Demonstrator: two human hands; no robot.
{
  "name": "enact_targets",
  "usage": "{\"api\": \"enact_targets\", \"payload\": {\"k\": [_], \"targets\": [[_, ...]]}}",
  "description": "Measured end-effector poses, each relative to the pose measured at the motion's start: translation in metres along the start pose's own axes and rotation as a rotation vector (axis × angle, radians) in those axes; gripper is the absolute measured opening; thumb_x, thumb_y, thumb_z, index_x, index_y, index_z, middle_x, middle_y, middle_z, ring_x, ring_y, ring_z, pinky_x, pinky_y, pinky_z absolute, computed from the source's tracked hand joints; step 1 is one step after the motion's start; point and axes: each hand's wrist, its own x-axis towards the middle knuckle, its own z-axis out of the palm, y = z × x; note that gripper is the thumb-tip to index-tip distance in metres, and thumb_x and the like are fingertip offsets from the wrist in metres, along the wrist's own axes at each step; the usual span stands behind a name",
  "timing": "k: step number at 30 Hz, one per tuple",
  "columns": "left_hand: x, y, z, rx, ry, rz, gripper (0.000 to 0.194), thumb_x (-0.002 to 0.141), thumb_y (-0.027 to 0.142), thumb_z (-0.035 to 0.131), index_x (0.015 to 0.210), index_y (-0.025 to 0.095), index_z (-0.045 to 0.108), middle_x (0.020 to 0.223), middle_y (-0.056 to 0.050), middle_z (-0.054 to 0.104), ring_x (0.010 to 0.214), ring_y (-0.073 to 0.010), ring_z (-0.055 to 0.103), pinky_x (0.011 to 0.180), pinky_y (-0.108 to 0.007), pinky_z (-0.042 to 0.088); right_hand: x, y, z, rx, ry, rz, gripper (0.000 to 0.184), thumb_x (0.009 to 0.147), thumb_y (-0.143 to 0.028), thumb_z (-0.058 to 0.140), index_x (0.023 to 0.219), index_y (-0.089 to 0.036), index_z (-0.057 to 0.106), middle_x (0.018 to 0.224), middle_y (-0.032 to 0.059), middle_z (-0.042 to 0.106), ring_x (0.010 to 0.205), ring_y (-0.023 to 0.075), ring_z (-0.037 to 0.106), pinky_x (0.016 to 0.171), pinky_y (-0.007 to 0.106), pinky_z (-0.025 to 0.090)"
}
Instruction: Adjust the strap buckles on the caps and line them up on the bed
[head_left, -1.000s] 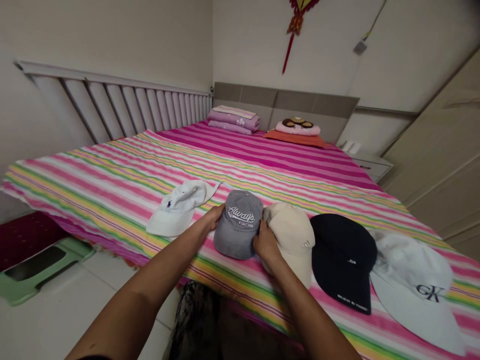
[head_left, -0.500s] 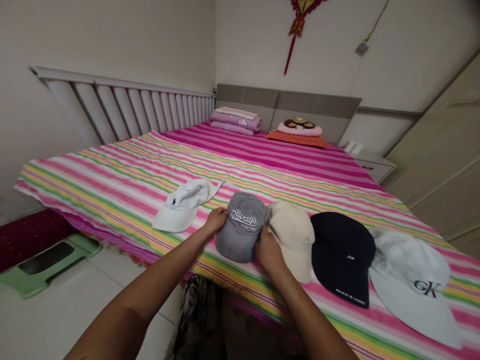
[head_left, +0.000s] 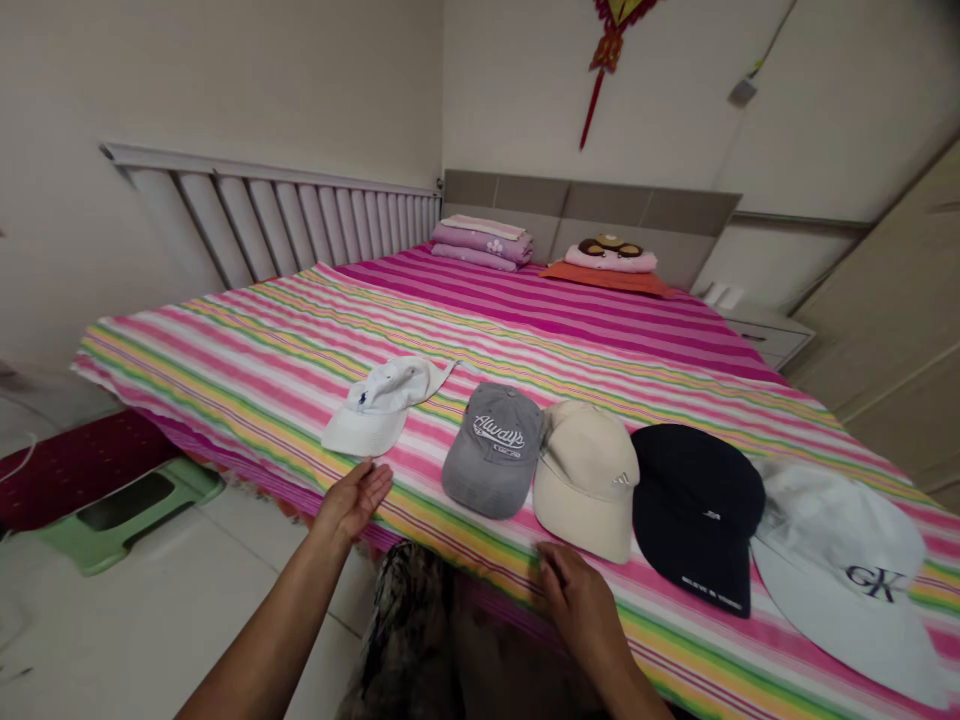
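A row of caps lies along the near edge of a striped bed [head_left: 247,350]. From left: a small white cap [head_left: 382,405], a grey cap [head_left: 495,450] with white lettering, a beige cap [head_left: 585,480], a navy cap [head_left: 697,510] and a large white cap [head_left: 847,570]. My left hand [head_left: 352,498] is open, palm up, just below the small white cap, touching nothing. My right hand [head_left: 581,605] rests at the bed edge below the beige cap, fingers loosely curled, holding nothing.
Folded purple bedding [head_left: 480,240] and an orange pillow with a pink item [head_left: 611,265] sit by the headboard. A green stool [head_left: 124,505] stands on the floor at left. A slatted rail [head_left: 300,215] lines the far side. A nightstand [head_left: 769,335] is at right.
Both hands have let go of the grey cap and pulled back toward me. The left moved left and opened palm up; the right dropped to the bed edge.
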Motion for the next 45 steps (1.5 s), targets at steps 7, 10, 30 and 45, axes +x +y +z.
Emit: {"api": "enact_targets", "payload": {"k": [7, 10, 30, 45], "targets": [[0.025, 0.025, 0.015, -0.213, 0.129, 0.163, 0.019, 0.081, 0.007, 0.046, 0.093, 0.020, 0.054, 0.054, 0.005, 0.058, 0.049, -0.0058, 0.056, 0.058, -0.016, 0.049, -0.025, 0.009, 0.013, 0.142, -0.045, 0.014, 0.028, 0.081, -0.024, 0.040, 0.092, -0.018, 0.065, 0.095, 0.0109, 0.067, 0.088, 0.0233, 0.062, 0.078, 0.032, 0.046], [0.023, 0.030, 0.022, -0.246, 0.058, 0.140, 0.027, 0.081, 0.003, 0.042, 0.100, 0.019, 0.054, 0.060, 0.002, 0.063, 0.056, -0.0090, 0.060, 0.062, -0.021, 0.051, -0.028, 0.008, 0.012, 0.212, -0.056, 0.010, 0.028, 0.081, -0.024, 0.041, 0.091, -0.017, 0.065, 0.094, 0.0120, 0.067, 0.089, 0.0238, 0.062, 0.079, 0.033, 0.045], [-0.114, -0.125, -0.037, 0.010, -0.861, -0.255, 0.040, 0.053, 0.009, 0.070, 0.091, 0.021, 0.066, 0.091, -0.002, 0.068, 0.094, -0.0207, 0.059, 0.091, -0.031, 0.039, 0.019, -0.087, -0.056, 1.443, -0.279, -0.176, 0.044, 0.062, -0.042, 0.070, 0.099, -0.020, 0.061, 0.090, 0.0085, 0.068, 0.089, 0.0260, 0.061, 0.076, 0.039, 0.047], [-0.137, -0.125, 0.052, 0.126, -1.051, -0.344, 0.033, 0.053, 0.017, 0.072, 0.084, 0.013, 0.065, 0.083, -0.009, 0.068, 0.086, -0.0261, 0.061, 0.078, -0.037, 0.045, -0.099, 0.027, -0.079, 1.436, 0.168, 0.126, 0.024, 0.057, -0.035, 0.074, 0.079, -0.026, 0.070, 0.071, 0.0083, 0.071, 0.084, 0.0313, 0.064, 0.081, 0.046, 0.046]]}}
